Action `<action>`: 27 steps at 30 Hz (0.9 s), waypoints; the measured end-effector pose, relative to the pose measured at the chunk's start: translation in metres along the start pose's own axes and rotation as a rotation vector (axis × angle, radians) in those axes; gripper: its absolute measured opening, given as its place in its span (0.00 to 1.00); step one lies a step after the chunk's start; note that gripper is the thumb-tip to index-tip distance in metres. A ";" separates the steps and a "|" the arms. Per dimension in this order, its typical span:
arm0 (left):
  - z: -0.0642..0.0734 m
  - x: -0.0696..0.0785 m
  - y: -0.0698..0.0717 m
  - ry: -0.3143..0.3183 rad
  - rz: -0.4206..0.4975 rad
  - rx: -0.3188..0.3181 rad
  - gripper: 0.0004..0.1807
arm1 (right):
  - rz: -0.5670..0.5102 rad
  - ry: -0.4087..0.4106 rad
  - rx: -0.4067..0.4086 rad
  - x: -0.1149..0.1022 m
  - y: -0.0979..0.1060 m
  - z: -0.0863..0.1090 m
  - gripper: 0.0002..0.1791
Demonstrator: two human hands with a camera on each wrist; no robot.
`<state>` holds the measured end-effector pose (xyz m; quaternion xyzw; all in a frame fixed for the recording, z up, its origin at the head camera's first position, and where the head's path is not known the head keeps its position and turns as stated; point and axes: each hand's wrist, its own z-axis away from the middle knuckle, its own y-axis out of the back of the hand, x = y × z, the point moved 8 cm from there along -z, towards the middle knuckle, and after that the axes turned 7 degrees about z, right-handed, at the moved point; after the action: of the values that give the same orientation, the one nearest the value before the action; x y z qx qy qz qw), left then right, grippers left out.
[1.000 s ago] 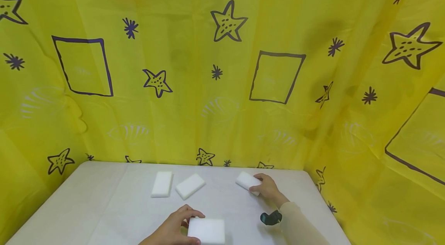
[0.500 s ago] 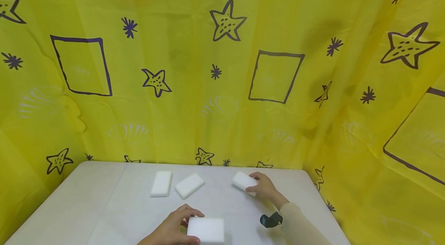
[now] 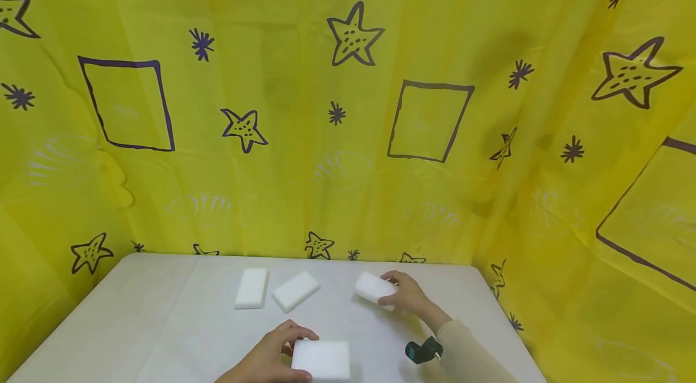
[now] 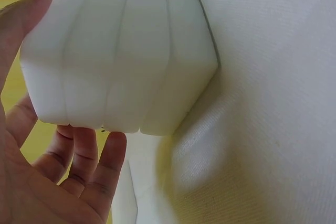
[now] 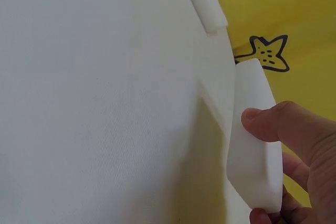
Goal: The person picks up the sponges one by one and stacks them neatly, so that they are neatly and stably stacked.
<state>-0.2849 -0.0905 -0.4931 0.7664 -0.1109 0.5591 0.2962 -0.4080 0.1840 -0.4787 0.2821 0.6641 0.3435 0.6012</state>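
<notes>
A stack of several white sponge blocks (image 4: 118, 66) stands on the table near the front edge. My left hand (image 3: 272, 351) grips it from the left side, thumb at the near side and fingers at the far side in the head view. My right hand (image 3: 410, 295) pinches a single white sponge block (image 3: 375, 289) between thumb and fingers. In the right wrist view that sponge (image 5: 254, 145) is tilted and casts a shadow on the table beneath it.
Two more white sponges, one upright to the view (image 3: 252, 288) and one slanted (image 3: 296, 291), lie flat toward the back of the white table (image 3: 179, 322). A yellow patterned curtain (image 3: 293, 189) surrounds the table's back and sides. A dark device (image 3: 423, 350) sits at the right wrist.
My right hand has moved left with its sponge, a little toward the middle of the table. The left hand stays on the stack in nearly the same place.
</notes>
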 end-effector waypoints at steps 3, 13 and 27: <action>0.000 0.000 0.000 -0.008 0.000 -0.001 0.28 | -0.003 0.021 -0.006 -0.006 -0.002 0.004 0.30; 0.001 0.003 -0.001 -0.027 0.027 -0.020 0.28 | 0.021 0.125 -0.019 -0.025 -0.007 0.012 0.30; 0.001 0.003 -0.002 -0.010 0.032 -0.016 0.27 | -0.038 0.208 -0.082 -0.053 -0.009 0.031 0.31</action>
<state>-0.2822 -0.0892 -0.4911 0.7651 -0.1289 0.5589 0.2928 -0.3704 0.1406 -0.4556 0.2075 0.7132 0.3866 0.5466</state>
